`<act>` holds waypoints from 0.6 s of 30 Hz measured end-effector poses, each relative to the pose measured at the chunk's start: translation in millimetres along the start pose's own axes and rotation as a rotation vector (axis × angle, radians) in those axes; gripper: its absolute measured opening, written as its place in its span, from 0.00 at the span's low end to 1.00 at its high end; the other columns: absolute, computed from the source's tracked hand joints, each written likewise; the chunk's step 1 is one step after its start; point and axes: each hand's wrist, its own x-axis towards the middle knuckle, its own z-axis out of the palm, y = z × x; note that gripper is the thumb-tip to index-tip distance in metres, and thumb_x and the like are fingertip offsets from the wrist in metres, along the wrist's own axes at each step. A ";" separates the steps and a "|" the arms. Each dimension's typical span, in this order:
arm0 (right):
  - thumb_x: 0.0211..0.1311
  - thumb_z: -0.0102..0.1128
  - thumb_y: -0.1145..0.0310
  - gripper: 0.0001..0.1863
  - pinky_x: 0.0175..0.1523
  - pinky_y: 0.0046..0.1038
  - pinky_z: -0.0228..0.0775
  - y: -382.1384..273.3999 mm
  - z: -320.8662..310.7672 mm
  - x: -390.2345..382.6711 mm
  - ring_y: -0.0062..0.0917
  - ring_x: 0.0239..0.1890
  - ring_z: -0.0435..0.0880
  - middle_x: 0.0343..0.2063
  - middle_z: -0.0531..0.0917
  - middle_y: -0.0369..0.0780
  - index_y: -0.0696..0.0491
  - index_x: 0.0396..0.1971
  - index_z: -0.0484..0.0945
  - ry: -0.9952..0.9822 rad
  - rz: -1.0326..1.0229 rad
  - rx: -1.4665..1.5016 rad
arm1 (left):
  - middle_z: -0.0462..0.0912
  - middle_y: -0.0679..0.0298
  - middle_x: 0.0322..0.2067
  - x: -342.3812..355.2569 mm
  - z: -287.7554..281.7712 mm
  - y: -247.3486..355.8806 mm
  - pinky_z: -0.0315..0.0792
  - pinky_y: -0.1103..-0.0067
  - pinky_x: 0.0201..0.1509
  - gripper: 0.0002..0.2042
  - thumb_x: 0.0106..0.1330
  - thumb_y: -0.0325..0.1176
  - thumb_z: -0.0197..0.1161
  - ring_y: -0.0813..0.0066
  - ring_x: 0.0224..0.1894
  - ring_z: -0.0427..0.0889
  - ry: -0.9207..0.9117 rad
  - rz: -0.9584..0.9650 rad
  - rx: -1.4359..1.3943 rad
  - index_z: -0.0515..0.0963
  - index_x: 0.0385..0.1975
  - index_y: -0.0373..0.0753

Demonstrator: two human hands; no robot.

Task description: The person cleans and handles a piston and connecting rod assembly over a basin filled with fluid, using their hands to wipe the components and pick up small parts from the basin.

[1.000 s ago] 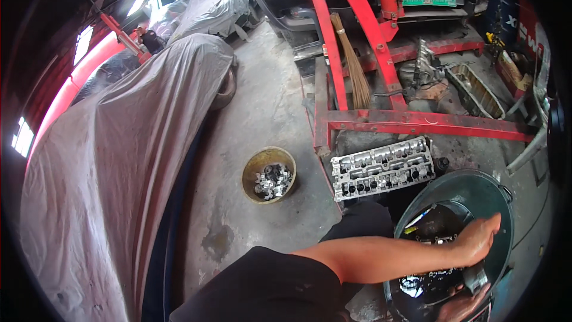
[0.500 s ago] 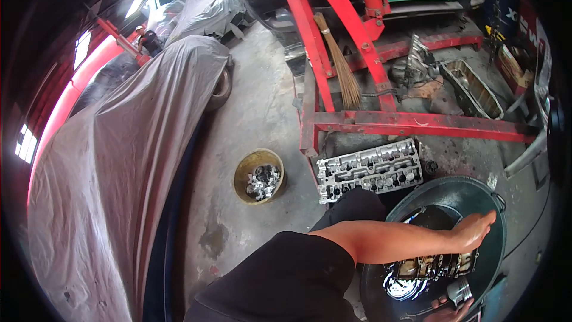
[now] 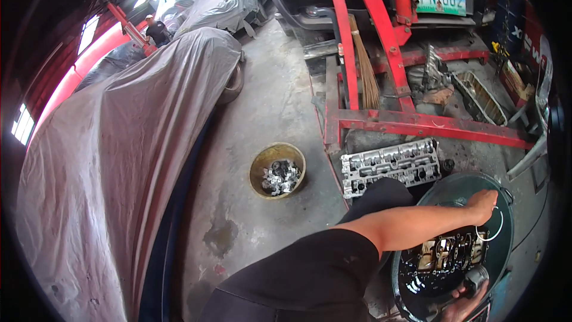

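Observation:
My left hand (image 3: 484, 204) reaches over the dark tub (image 3: 398, 289) with its fingers closed on a thin, silver, C-shaped piston ring (image 3: 499, 229), which hangs below the fingers. Lower down, at the tub's near side, my right hand (image 3: 462, 305) grips a grey metal piston (image 3: 476, 279), its palm partly hidden by the picture's lower edge. Between the hands and a little to the left, an oily engine casting (image 3: 444, 253) lies in dark liquid inside the tub.
A silver cylinder head (image 3: 390, 167) rests on the floor beyond my knee. A yellowish bucket (image 3: 256, 170) holds metal parts. A red steel frame (image 3: 429, 124), a broom (image 3: 364, 71) and an oil pan (image 3: 481, 98) stand farther back. A covered vehicle (image 3: 119, 143) fills the left.
The piston ring now shows, hanging from my left hand. The piston in my right hand has turned and sits slightly higher. My view has shifted, so the surroundings appear farther right.

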 end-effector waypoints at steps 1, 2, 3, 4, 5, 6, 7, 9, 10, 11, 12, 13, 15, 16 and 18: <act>0.62 0.56 0.41 0.23 0.19 0.16 0.57 -8.2 -1.4 -10.6 0.13 0.18 0.68 0.18 0.72 0.29 0.47 0.38 0.73 -0.181 0.030 0.003 | 0.81 0.52 0.22 3.7 -7.2 0.7 0.74 0.66 0.31 0.03 0.54 0.22 0.60 0.57 0.31 0.84 -0.119 -0.045 -0.037 0.71 0.24 0.34; 0.62 0.56 0.41 0.23 0.19 0.16 0.57 -5.3 7.7 -10.9 0.13 0.18 0.68 0.18 0.72 0.29 0.47 0.38 0.73 -0.181 0.021 -0.002 | 0.81 0.52 0.22 6.7 -13.7 1.0 0.74 0.67 0.31 0.04 0.54 0.23 0.60 0.57 0.31 0.84 -0.240 -0.089 -0.074 0.71 0.24 0.34; 0.62 0.56 0.42 0.22 0.19 0.16 0.57 -1.6 7.0 -4.5 0.13 0.17 0.68 0.18 0.72 0.29 0.47 0.38 0.73 -0.079 -0.082 -0.081 | 0.81 0.51 0.26 -0.5 -10.5 -0.6 0.74 0.65 0.35 0.02 0.55 0.22 0.58 0.53 0.34 0.82 -0.114 -0.077 -0.076 0.72 0.25 0.34; 0.62 0.56 0.42 0.22 0.18 0.16 0.57 5.2 12.1 0.7 0.13 0.16 0.68 0.19 0.73 0.29 0.47 0.39 0.73 0.011 -0.197 -0.158 | 0.81 0.51 0.26 -4.0 -11.6 -10.7 0.74 0.65 0.35 0.02 0.55 0.22 0.58 0.53 0.34 0.82 -0.113 -0.076 -0.080 0.72 0.25 0.34; 0.62 0.57 0.42 0.22 0.17 0.16 0.57 11.4 5.2 13.9 0.13 0.16 0.69 0.21 0.74 0.28 0.46 0.40 0.73 0.011 -0.078 -0.153 | 0.80 0.50 0.27 -6.3 -10.8 -24.5 0.74 0.64 0.37 0.02 0.54 0.22 0.57 0.51 0.36 0.81 0.046 -0.020 0.085 0.72 0.27 0.33; 0.61 0.58 0.42 0.22 0.17 0.16 0.57 21.9 -9.0 28.6 0.13 0.17 0.70 0.23 0.75 0.29 0.45 0.41 0.74 -0.022 -0.087 -0.154 | 0.79 0.48 0.29 -4.5 -13.4 -31.6 0.73 0.62 0.40 0.03 0.54 0.22 0.56 0.48 0.37 0.79 0.213 0.041 0.254 0.72 0.28 0.33; 0.61 0.58 0.41 0.22 0.17 0.16 0.57 22.7 -14.3 26.7 0.13 0.16 0.70 0.23 0.75 0.29 0.45 0.42 0.74 -0.012 -0.079 -0.114 | 0.78 0.47 0.31 -2.2 -12.6 -22.9 0.71 0.59 0.42 0.05 0.53 0.20 0.55 0.46 0.39 0.77 0.094 -0.013 0.210 0.72 0.30 0.33; 0.62 0.59 0.43 0.21 0.18 0.16 0.57 11.1 -7.8 12.5 0.13 0.18 0.69 0.24 0.76 0.29 0.44 0.44 0.73 0.030 -0.072 -0.124 | 0.78 0.47 0.30 -5.6 -10.3 -8.1 0.71 0.58 0.42 0.05 0.53 0.20 0.55 0.46 0.39 0.77 0.066 0.075 0.178 0.71 0.30 0.33; 0.62 0.59 0.43 0.21 0.18 0.16 0.57 7.1 0.0 6.0 0.13 0.18 0.69 0.24 0.76 0.29 0.44 0.44 0.73 0.028 -0.065 -0.130 | 0.78 0.47 0.30 -8.7 -11.2 -4.6 0.71 0.58 0.41 0.05 0.53 0.20 0.55 0.46 0.38 0.77 0.060 0.147 0.150 0.71 0.29 0.34; 0.62 0.59 0.44 0.21 0.19 0.15 0.58 4.0 5.7 1.6 0.12 0.18 0.70 0.25 0.76 0.29 0.44 0.45 0.73 0.005 -0.101 -0.138 | 0.78 0.48 0.25 -9.5 -0.7 -12.3 0.69 0.58 0.38 0.05 0.52 0.20 0.55 0.44 0.35 0.76 0.146 0.239 0.164 0.71 0.27 0.36; 0.62 0.59 0.45 0.21 0.20 0.15 0.59 2.7 7.2 -0.3 0.12 0.19 0.70 0.25 0.76 0.29 0.45 0.45 0.73 -0.013 -0.142 -0.143 | 0.78 0.48 0.25 -10.0 0.0 -11.2 0.69 0.58 0.38 0.05 0.52 0.20 0.55 0.44 0.35 0.76 0.144 0.236 0.163 0.71 0.27 0.36; 0.62 0.61 0.49 0.20 0.22 0.15 0.59 0.1 -0.9 6.7 0.12 0.22 0.71 0.28 0.77 0.29 0.46 0.45 0.72 -0.065 -0.127 -0.122 | 0.78 0.49 0.25 -10.1 1.4 -9.3 0.69 0.58 0.37 0.04 0.53 0.21 0.56 0.45 0.35 0.76 0.113 0.276 0.181 0.71 0.27 0.36; 0.62 0.62 0.51 0.19 0.23 0.15 0.60 0.6 -2.5 9.6 0.13 0.23 0.71 0.29 0.77 0.30 0.46 0.45 0.72 -0.060 -0.140 -0.105 | 0.78 0.49 0.24 -12.4 4.0 0.1 0.69 0.58 0.37 0.04 0.54 0.21 0.57 0.46 0.35 0.76 0.074 0.319 0.197 0.71 0.27 0.36; 0.61 0.63 0.53 0.19 0.23 0.15 0.60 0.6 -3.7 11.1 0.13 0.23 0.71 0.31 0.77 0.30 0.47 0.46 0.72 -0.057 -0.157 -0.088 | 0.78 0.49 0.24 -16.3 3.7 9.1 0.69 0.58 0.36 0.04 0.55 0.22 0.57 0.46 0.34 0.76 0.058 0.307 0.156 0.70 0.28 0.36; 0.60 0.64 0.56 0.19 0.24 0.16 0.61 1.8 -9.9 18.2 0.14 0.25 0.71 0.33 0.76 0.31 0.48 0.46 0.71 -0.107 -0.137 -0.081 | 0.78 0.49 0.23 -16.5 7.1 14.3 0.69 0.58 0.35 0.04 0.56 0.23 0.58 0.45 0.32 0.76 0.043 0.291 0.116 0.70 0.29 0.35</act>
